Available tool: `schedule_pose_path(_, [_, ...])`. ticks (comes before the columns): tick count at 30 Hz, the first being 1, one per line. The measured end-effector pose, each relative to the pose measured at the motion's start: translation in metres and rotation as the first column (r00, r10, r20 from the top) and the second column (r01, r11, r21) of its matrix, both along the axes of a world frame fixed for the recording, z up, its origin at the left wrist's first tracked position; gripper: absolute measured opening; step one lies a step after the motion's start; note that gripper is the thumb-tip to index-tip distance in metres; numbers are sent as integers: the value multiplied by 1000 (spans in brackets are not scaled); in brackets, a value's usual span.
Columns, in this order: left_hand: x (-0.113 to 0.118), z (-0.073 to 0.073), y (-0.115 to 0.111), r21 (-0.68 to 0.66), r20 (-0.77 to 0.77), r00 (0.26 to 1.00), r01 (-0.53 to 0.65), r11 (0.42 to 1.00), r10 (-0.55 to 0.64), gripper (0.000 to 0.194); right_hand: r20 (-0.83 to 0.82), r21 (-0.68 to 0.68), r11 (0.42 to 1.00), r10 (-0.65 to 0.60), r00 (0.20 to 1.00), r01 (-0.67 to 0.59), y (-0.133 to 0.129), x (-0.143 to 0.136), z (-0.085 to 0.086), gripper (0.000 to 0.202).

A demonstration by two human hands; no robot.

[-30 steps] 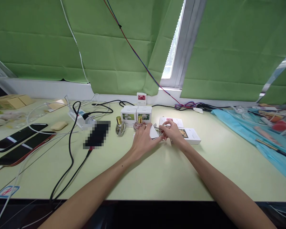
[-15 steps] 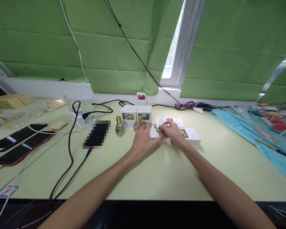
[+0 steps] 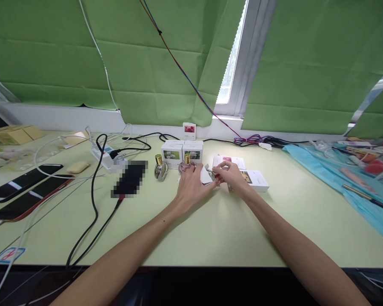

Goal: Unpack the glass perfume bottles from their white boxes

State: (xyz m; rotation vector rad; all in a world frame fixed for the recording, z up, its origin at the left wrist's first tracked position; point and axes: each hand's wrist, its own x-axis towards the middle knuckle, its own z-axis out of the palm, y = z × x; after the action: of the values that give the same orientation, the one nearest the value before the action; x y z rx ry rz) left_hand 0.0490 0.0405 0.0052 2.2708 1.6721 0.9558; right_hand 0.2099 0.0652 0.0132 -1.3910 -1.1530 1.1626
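Note:
My left hand (image 3: 193, 185) is wrapped over a small white box (image 3: 205, 175) lying on its side, its open end facing right. At that open end my right hand (image 3: 231, 174) pinches at something shiny, likely a glass bottle (image 3: 212, 173); the fingers hide most of it. Behind my left hand stands a pinkish perfume bottle (image 3: 187, 165) with a gold cap. A clear perfume bottle (image 3: 161, 168) with a gold cap stands farther left. White boxes with flower pictures (image 3: 171, 155) stand behind the bottles. Beside my right hand lies a white box with a yellow flower picture (image 3: 257, 182).
At left are two dark phones (image 3: 32, 195), a power strip (image 3: 104, 159), a black cable (image 3: 95, 204) and a blurred-out dark device (image 3: 129, 180). A blue plastic sheet (image 3: 325, 174) with assorted items covers the right side. Cables (image 3: 255, 140) run along the back wall.
Both hands stay almost in the same place. The right fingers have shifted very slightly at the box's open end.

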Motion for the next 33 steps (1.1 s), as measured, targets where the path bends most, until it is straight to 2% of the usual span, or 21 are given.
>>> schedule_pose_path(16, [0, 3, -2, -45, -24, 1000, -5, 999, 4, 52, 4, -8, 1000, 3, 1000, -3, -2, 0, 0, 18])
schedule_pose_path(33, [0, 2, -2, -35, -11, 1000, 6, 999, -6, 55, -21, -17, 1000, 16, 1000, -16, -2, -1, 2, 14])
